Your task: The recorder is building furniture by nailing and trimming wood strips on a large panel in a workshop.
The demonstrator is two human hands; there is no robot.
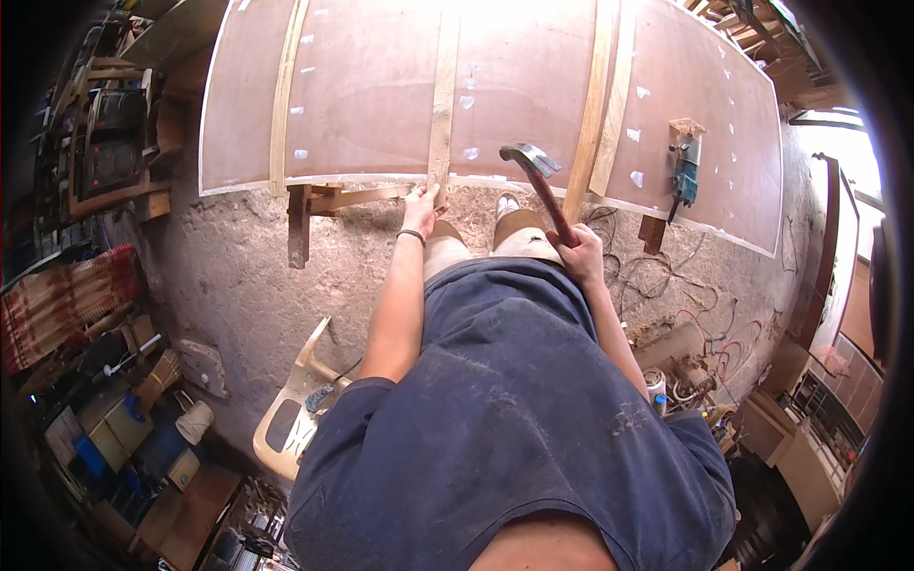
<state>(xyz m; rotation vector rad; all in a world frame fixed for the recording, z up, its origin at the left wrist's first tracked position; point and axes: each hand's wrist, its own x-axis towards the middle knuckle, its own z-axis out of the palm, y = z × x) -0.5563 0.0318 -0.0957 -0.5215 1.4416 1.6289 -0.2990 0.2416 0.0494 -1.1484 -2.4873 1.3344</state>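
My right hand (581,255) is closed round the lower handle of a claw hammer (549,198). The hammer's metal head is raised, pointing up and to the left, apart from the boards. Just left of my body, my left hand (421,211) grips the near end of a narrow wooden strip (444,105), its fingers and thumb at the strip's edge. That strip lies across a large pinkish-brown sheet panel (371,105) with white edges and small white patches. Further strips cross the panel, one wooden strip (283,105) on the left and a pair right of the middle.
A teal power tool (685,176) rests near the panel's right side. Loose cables (633,276) trail over the rough floor (238,257) at right. A beige plastic chair (276,428) stands behind me on the left. Wooden supports (299,228) show under the panel. Clutter lines both sides.
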